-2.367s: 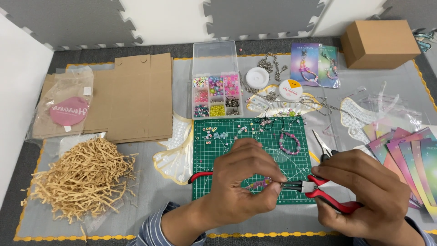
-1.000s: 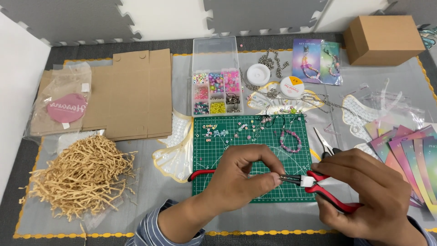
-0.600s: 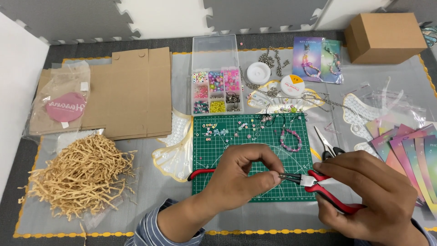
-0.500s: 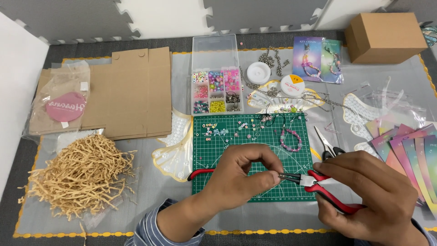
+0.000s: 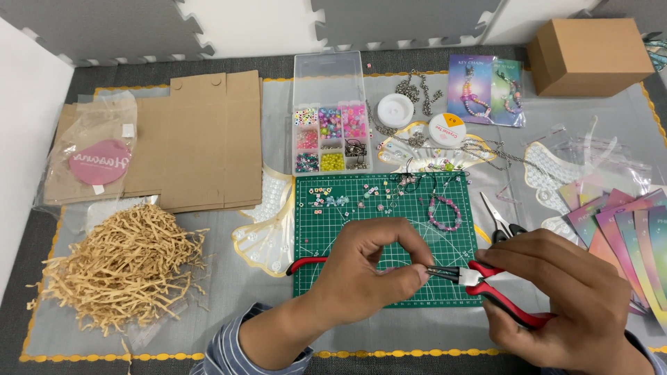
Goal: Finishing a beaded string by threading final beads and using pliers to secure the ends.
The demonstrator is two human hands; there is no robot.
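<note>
We've got the left hand [image 5: 368,274] pinching a tiny piece, too small to ID, over the green cutting mat [image 5: 326,278], near edge; right hand [image 5: 566,302] squeezes red pliers [image 5: 486,285] w/ tips at it. A slip could fling it among loose beads [image 5: 347,200] farther up the mat.

A: The pliers [image 5: 486,288] show dull metal tips and glossy red plastic grips; the cutting mat [image 5: 385,236] looks matt green, rubbery.

B: At ten o'clock the flattened cardboard [image 5: 201,139] is matt brown; at eight o'clock the paper shred [image 5: 118,267] looks rough and dry.

A: The bead box [image 5: 330,114] at twelve o'clock is clear glossy plastic. The tabletop [image 5: 229,305] wears a shiny translucent sheet.
</note>
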